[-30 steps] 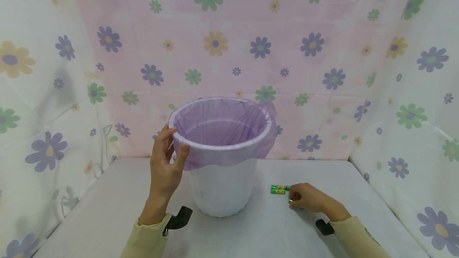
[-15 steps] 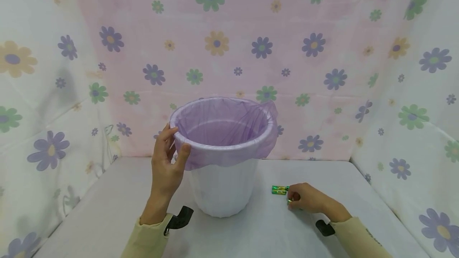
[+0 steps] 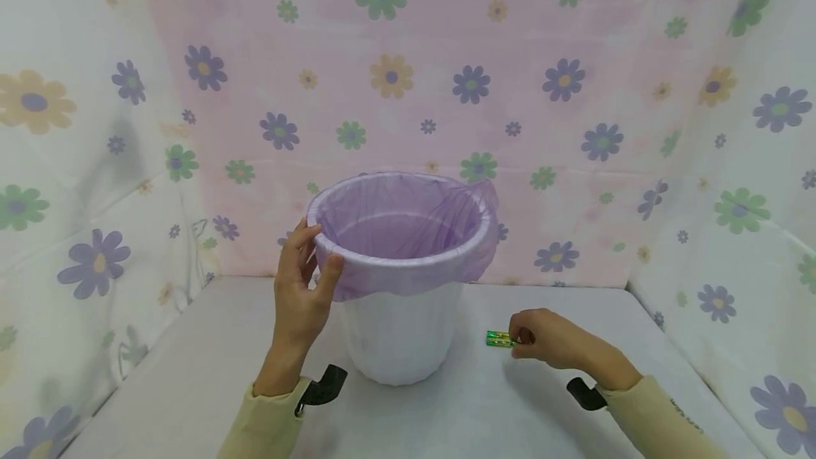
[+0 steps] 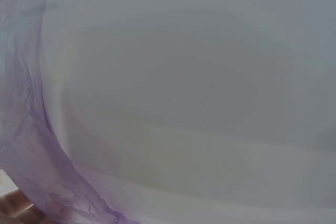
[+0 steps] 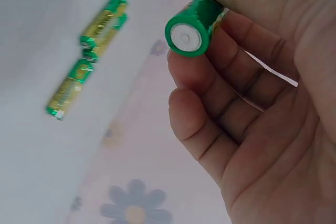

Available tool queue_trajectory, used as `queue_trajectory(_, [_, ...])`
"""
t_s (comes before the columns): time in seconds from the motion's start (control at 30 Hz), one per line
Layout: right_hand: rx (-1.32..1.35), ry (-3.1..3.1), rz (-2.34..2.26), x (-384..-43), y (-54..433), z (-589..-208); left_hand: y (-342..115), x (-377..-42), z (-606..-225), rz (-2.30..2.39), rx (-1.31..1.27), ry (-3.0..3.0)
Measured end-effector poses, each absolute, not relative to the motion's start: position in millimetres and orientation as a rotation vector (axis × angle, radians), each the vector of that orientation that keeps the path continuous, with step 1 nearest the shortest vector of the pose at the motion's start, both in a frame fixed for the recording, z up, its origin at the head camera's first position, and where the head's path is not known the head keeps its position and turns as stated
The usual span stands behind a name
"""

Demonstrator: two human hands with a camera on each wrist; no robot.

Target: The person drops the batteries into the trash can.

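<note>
Table: covered in smooth white cloth [image 3: 472, 416]. Round white plastic bin [image 3: 401, 338] stands upright on it, short of the back edge. Thin, wrinkled translucent purple liner [image 3: 395, 282] fills the bin, folded over its rim; bin floor hidden. Left hand [image 3: 299, 296]: thumb and fingers spread wide, holding the bin's left side at the rim. Right hand [image 3: 548, 338]: pinches a glossy green-and-gold cylindrical battery [image 5: 189, 32]. Three similar batteries [image 5: 68, 90] lie between bin and table's right edge, two side by side, the third at their end.
</note>
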State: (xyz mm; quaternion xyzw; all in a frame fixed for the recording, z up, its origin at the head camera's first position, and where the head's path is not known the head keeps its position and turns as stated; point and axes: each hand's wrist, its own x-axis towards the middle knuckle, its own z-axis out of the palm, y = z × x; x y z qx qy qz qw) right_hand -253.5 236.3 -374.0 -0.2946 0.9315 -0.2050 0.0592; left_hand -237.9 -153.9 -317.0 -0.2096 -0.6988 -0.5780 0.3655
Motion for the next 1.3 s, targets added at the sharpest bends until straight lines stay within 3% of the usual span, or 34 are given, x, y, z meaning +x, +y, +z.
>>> queue_trajectory(0.83, [-1.192, 2.986, -0.355, -221.2, 192.2, -215.7, -154.1, -238.7, -317.0, -1.464, -0.532, -1.795])
queue_trajectory(1.3, [-1.398, 2.953, -0.463, -241.0, 157.5, -173.9, -154.3, -238.1, -317.4, -1.478, -0.526, -1.805])
